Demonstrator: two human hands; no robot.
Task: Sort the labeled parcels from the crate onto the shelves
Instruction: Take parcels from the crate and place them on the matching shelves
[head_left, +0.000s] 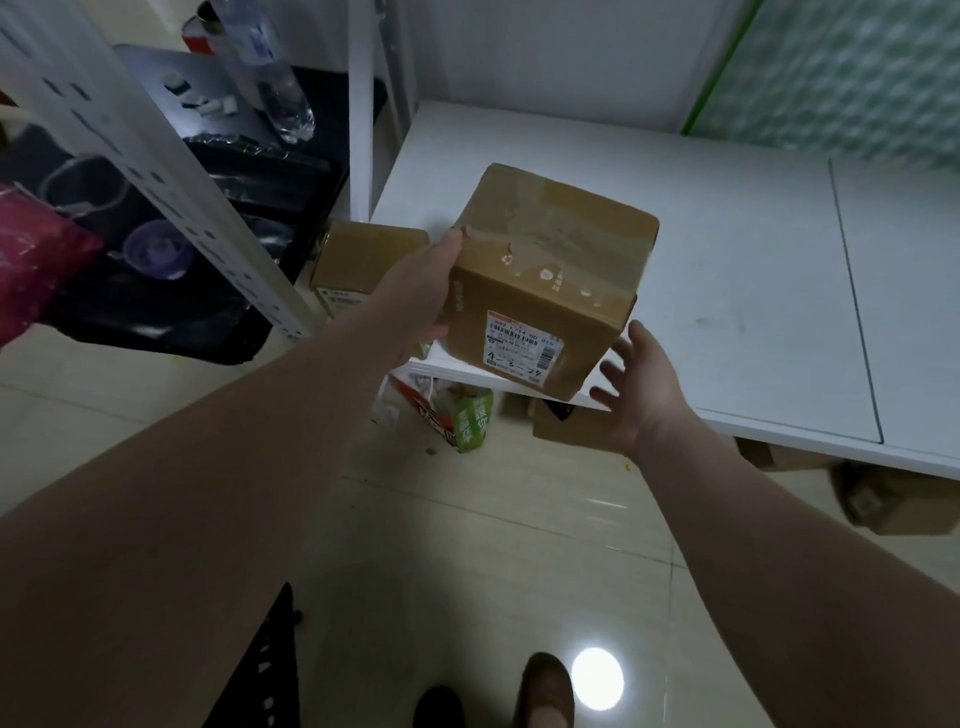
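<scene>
A brown cardboard parcel (545, 270) with a white label facing me rests at the front edge of the white shelf (727, 260). My left hand (415, 301) grips its left side, thumb on the top edge. Just to the right of its lower right corner is my right hand (639, 389), fingers spread, not clearly touching the parcel. A second, smaller brown parcel (363, 260) stands on the shelf's left end, behind my left hand.
A white perforated upright (171, 171) crosses the left. Behind it sit a dark tray (208, 249), a water bottle (275, 78) and a pink bag (31, 260). More brown boxes (893, 499) lie under the shelf. A snack bag (457, 410) lies on the tiled floor.
</scene>
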